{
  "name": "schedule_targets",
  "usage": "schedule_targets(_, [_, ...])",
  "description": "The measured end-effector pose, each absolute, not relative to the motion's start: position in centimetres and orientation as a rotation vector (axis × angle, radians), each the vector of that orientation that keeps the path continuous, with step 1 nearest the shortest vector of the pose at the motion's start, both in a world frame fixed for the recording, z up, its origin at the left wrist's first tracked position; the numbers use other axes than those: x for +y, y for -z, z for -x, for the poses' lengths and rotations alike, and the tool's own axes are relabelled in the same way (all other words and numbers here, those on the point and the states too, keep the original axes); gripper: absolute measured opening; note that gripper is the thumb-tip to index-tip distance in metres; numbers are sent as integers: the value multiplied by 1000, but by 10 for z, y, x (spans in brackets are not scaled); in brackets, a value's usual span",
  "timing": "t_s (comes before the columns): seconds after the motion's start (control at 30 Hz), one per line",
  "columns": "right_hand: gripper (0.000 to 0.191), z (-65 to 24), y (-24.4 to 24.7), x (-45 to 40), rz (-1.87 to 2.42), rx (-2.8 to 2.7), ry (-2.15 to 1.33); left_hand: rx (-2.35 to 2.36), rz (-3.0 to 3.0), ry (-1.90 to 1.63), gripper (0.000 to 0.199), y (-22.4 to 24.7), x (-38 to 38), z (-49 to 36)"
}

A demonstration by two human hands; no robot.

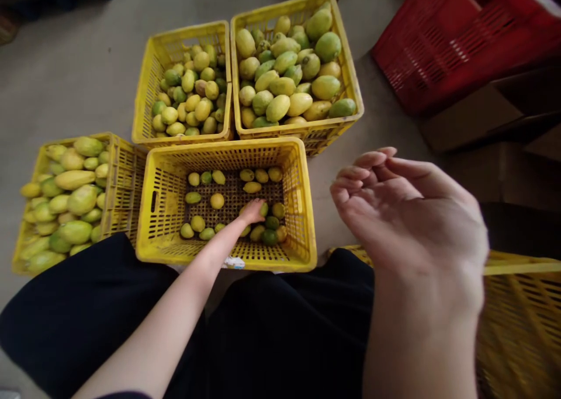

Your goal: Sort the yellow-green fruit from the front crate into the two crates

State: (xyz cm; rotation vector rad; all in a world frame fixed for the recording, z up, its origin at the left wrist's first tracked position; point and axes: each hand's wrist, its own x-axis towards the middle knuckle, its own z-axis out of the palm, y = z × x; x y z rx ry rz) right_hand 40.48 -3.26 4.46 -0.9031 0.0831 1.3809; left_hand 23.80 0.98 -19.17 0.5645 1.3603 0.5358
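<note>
My left hand (253, 211) reaches down into the middle yellow crate (146, 224), its fingers closed round a yellow-green lemon (263, 209) near the right side. Beside that lemon lie several others, among them a dark green lemon (269, 237). More lemons are spread over the brown slatted crate bottom (228, 200), some in small groups along the walls. My right hand (412, 218) is raised at the right, outside the crate, palm up with its fingers loosely curled. Nothing shows in its palm.
Behind stand two yellow crates full of lemons, a smaller-fruit crate (142, 104) and a larger-fruit crate (357, 89). A third full crate (125, 183) is at the left. To the right are a red crate (421, 54), cardboard boxes (477, 115) and another yellow crate (521, 323).
</note>
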Motion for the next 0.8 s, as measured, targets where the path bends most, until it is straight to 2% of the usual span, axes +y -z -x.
schedule_targets(0.17, [10, -394, -59, -30, 935, 211, -1285, 1486, -964, -565, 7, 150, 26, -229])
schedule_targets(0.3, [15, -383, -59, -31, 989, 110, -1377, 1167, -1183, -828, 29, 65, 41, -218])
schedule_targets(0.4, [14, -367, -56, -31, 961, -5, -1529, 910, -1394, -998, 31, -10, 38, -210])
schedule_targets(0.5, [14, -348, -50, -27, 848, -150, -1637, 761, -1545, -928, 27, -57, 28, -206])
schedule_targets(0.57, [17, -336, -43, -21, 790, -168, -1665, 728, -1543, -906, 27, -59, 25, -201])
schedule_targets(0.63, [17, -327, -35, -15, 755, -146, -1679, 816, -1420, -955, 26, -39, 29, -188])
schedule_targets(0.73, [16, -319, -29, -9, 730, -97, -1688, 1136, -1135, -927, 15, 18, 35, -155])
schedule_targets(0.8, [16, -317, -30, -8, 719, -82, -1680, 1364, -1025, -707, 6, 60, 34, -130])
